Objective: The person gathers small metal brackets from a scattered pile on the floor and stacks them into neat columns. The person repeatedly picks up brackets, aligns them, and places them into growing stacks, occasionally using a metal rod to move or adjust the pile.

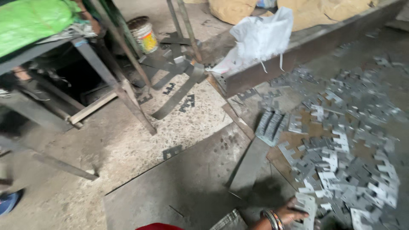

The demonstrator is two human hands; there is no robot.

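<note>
My right hand (292, 212), with bangles on the wrist, shows at the bottom edge. It grips a small stack of flat notched metal plates (307, 207) at the near edge of a big heap of the same grey stamped plates (349, 145) spread over the floor on the right. A neat upright bundle of plates (271, 126) lies just left of the heap. My left hand is out of view.
A metal sheet (183, 187) lies on the floor in front of me. A steel beam (298, 51) with a white sack (260, 38) runs across the back. A metal-legged bench (106, 81), a paint bucket (144, 35) and scrap strips (179, 96) stand at left.
</note>
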